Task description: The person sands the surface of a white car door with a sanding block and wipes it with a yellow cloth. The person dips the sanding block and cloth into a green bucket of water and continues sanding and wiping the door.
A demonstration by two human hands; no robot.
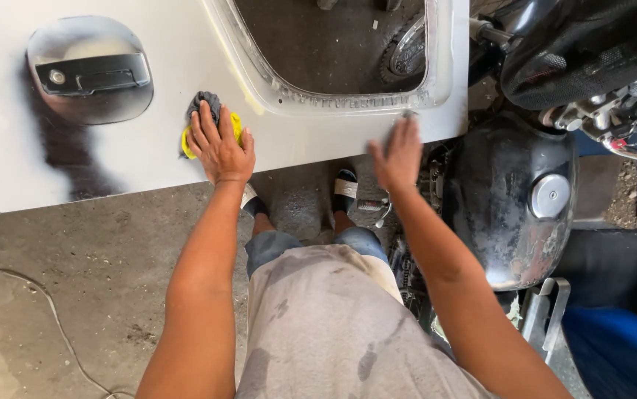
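Two hands on white car door panel (pixel 148 159): left hand (pixel 220 148) presses yellow-grey sanding pad (pixel 204 122) flat, fingers spread; right hand (pixel 398 157) open, palm resting near window opening (pixel 333 52). Motorcycle tank (pixel 507 199) beside.

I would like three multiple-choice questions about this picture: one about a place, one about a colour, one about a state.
1. Where does the left hand rest?
A. on a pad on the white panel
B. on the fuel tank
C. on the floor

2. What colour shows at the edges of the sanding pad under that hand?
A. red
B. yellow
C. green

3. How is the right hand?
A. closed around a tool
B. open and flat at the panel's edge
C. gripping a cloth

Answers:
1 A, the hand presses the pad against the white panel, right of the door handle.
2 B, yellow shows beside the grey layer.
3 B, the fingers are spread and hold nothing; the black fuel tank lies apart, to the right.
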